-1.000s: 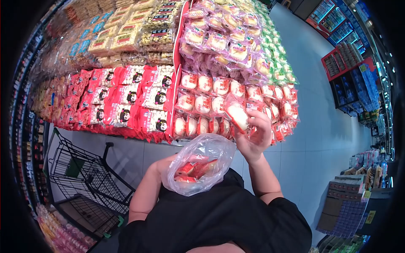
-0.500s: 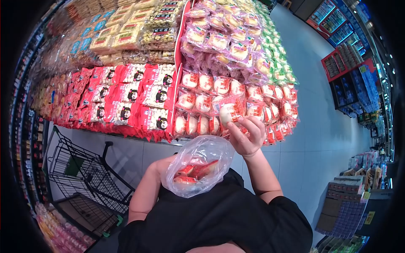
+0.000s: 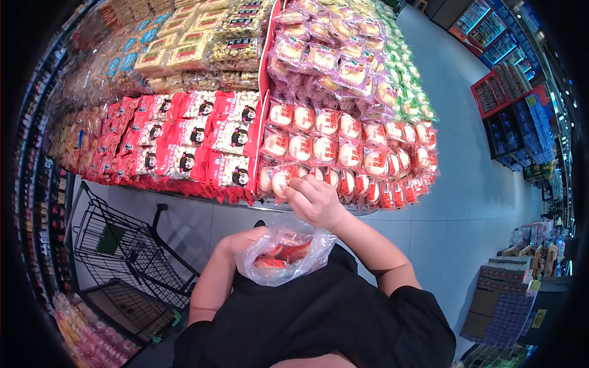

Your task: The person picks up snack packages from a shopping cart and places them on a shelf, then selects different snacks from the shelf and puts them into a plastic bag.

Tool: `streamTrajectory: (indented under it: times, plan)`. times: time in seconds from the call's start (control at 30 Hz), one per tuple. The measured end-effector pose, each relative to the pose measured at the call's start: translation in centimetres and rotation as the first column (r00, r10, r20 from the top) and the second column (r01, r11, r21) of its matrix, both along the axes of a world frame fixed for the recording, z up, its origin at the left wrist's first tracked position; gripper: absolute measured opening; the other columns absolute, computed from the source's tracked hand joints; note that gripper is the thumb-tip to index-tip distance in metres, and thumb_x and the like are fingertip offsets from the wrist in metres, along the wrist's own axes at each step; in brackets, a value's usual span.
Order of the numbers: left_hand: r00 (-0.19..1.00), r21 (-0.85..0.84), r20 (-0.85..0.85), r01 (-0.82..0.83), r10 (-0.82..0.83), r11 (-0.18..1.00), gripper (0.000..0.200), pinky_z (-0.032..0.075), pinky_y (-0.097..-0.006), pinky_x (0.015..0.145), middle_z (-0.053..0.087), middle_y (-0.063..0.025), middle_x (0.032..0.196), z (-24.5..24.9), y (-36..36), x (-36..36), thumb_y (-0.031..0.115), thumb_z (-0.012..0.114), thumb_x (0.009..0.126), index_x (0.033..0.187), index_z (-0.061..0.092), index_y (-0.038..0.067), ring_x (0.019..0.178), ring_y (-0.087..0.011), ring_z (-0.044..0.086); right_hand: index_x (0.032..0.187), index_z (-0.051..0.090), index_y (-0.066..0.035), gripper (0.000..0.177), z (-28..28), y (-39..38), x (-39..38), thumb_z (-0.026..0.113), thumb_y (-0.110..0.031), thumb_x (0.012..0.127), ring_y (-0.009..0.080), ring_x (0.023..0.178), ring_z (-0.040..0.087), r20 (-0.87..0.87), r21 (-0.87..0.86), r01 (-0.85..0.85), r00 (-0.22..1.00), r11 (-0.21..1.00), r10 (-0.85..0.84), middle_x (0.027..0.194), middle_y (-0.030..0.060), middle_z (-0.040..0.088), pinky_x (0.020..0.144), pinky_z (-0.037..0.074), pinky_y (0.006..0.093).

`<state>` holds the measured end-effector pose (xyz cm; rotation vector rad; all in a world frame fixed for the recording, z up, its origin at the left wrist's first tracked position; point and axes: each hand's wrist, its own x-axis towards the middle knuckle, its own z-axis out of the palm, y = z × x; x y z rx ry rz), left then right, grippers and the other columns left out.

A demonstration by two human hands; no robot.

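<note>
My left hand (image 3: 246,239) holds a clear plastic bag (image 3: 288,260) in front of my black shirt; its fingers are mostly hidden behind the bag. Several packs with red print lie inside the bag. Above the bag's mouth, at the front edge of the display, my right hand (image 3: 314,201) is closed with its fingertips on a round, clear-wrapped bun (image 3: 283,180) with red print. Rows of similar wrapped buns (image 3: 325,149) fill the shelf section just behind that hand.
Red bags of white pieces (image 3: 187,161) lie left of a red divider (image 3: 264,73). Purple-wrapped cakes (image 3: 322,56) are piled behind the buns. A black shopping cart (image 3: 126,245) stands at the lower left. Grey floor (image 3: 438,184) runs along the right, beside stacked boxes (image 3: 497,300).
My right hand has moved left along the display with a wrapped bun at its fingertips, to above the bag. The bag's mouth has sunk lower and looks narrower.
</note>
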<state>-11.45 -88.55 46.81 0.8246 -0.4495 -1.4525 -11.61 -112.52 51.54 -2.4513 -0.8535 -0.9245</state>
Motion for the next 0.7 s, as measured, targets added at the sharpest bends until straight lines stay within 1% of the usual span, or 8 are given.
streamTrajectory:
  times: [0.03, 0.1, 0.13, 0.2, 0.3, 0.43, 0.5, 0.7]
  plan:
    - [1.000, 0.000, 0.000, 0.001, -0.001, 1.000, 0.055, 0.047, -0.0326, 0.099, 0.061, -0.0105, 0.129, 0.1, 0.1, -0.1, 0.023, 0.075, 0.087, 0.132, 0.057, -0.003, 0.114, -0.0145, 0.058, 0.098, 0.064, -0.006, 0.030, -0.2, 0.4, 0.3, 0.073, -0.005, 0.069, 0.0216, 0.076, 0.061, 0.000, 0.000, 0.001, 1.000, 1.000, -0.001, 0.096, 0.0069, 0.062, 0.061, 0.050, 0.0323]
    - [0.998, -0.010, 0.036, -0.058, 0.058, 0.998, 0.069, 0.045, -0.0327, 0.094, 0.061, -0.0120, 0.119, 0.7, 0.3, -0.3, 0.037, 0.071, 0.088, 0.136, 0.050, -0.008, 0.105, -0.0176, 0.056, 0.099, 0.065, -0.006, 0.029, -1.0, 1.1, 0.9, 0.073, -0.005, 0.071, 0.0213, 0.075, 0.060, -0.092, -0.007, 0.004, 0.996, 1.000, -0.004, 0.094, 0.0064, 0.060, 0.061, 0.048, 0.0328]
    - [0.998, -0.011, 0.037, -0.058, 0.058, 0.998, 0.069, 0.045, -0.0327, 0.094, 0.061, -0.0120, 0.119, 0.6, 0.3, -0.1, 0.037, 0.071, 0.088, 0.136, 0.050, -0.008, 0.105, -0.0176, 0.056, 0.099, 0.065, -0.006, 0.029, -1.6, 1.4, 1.2, 0.073, -0.005, 0.071, 0.0213, 0.075, 0.060, -0.092, -0.007, 0.004, 0.996, 1.000, -0.004, 0.094, 0.0064, 0.060, 0.061, 0.048, 0.0328]
    - [0.999, -0.103, -0.017, -0.035, 0.034, 0.994, 0.054, 0.046, -0.0320, 0.099, 0.062, -0.0081, 0.127, 0.3, 0.5, 0.2, 0.024, 0.072, 0.090, 0.133, 0.056, -0.004, 0.112, -0.0134, 0.057, 0.101, 0.065, -0.006, 0.030, -2.5, 1.9, 1.8, 0.073, -0.006, 0.072, 0.0214, 0.076, 0.059, -0.057, -0.019, 0.032, 0.998, 0.999, -0.033, 0.092, 0.0062, 0.058, 0.061, 0.047, 0.0323]
    - [0.995, -0.066, 0.084, -0.040, 0.045, 0.997, 0.054, 0.045, -0.0319, 0.100, 0.062, -0.0078, 0.128, 0.0, 0.5, 0.1, 0.025, 0.071, 0.091, 0.134, 0.055, -0.004, 0.114, -0.0134, 0.057, 0.105, 0.065, -0.007, 0.032, -3.0, 2.4, 1.9, 0.075, -0.010, 0.074, 0.0210, 0.077, 0.059, -0.056, -0.042, 0.053, 0.997, 0.998, -0.055, 0.090, 0.0060, 0.057, 0.061, 0.047, 0.0315]
    - [0.995, -0.070, 0.093, -0.014, 0.021, 0.997, 0.054, 0.045, -0.0320, 0.102, 0.060, -0.0087, 0.131, -0.2, 0.4, 0.1, 0.022, 0.070, 0.091, 0.136, 0.054, -0.004, 0.116, -0.0141, 0.056, 0.107, 0.065, -0.008, 0.034, -2.9, 2.5, 1.7, 0.077, -0.017, 0.077, 0.0210, 0.076, 0.059, -0.086, -0.037, 0.035, 0.996, 0.999, -0.038, 0.090, 0.0057, 0.056, 0.061, 0.047, 0.0318]
    - [0.995, -0.085, 0.091, -0.038, 0.046, 0.996, 0.054, 0.045, -0.0328, 0.103, 0.059, -0.0096, 0.134, 0.1, 0.3, 0.1, 0.019, 0.070, 0.091, 0.136, 0.053, -0.003, 0.118, -0.0153, 0.057, 0.108, 0.065, -0.009, 0.036, -3.0, 2.4, 1.4, 0.079, -0.024, 0.078, 0.0208, 0.076, 0.058, -0.140, -0.013, -0.024, 0.990, 1.000, 0.022, 0.093, 0.0055, 0.056, 0.062, 0.047, 0.0322]
    - [0.998, -0.092, 0.043, -0.043, 0.047, 0.995, 0.056, 0.044, -0.0334, 0.105, 0.058, -0.0103, 0.136, 1.0, 0.0, 0.2, 0.018, 0.072, 0.089, 0.137, 0.053, -0.003, 0.120, -0.0175, 0.057, 0.112, 0.065, -0.013, 0.041, -2.2, 1.7, 1.1, 0.080, -0.028, 0.078, 0.0229, 0.082, 0.057, -0.144, -0.022, -0.004, 0.990, 1.000, 0.000, 0.098, 0.0067, 0.056, 0.065, 0.049, 0.0347]
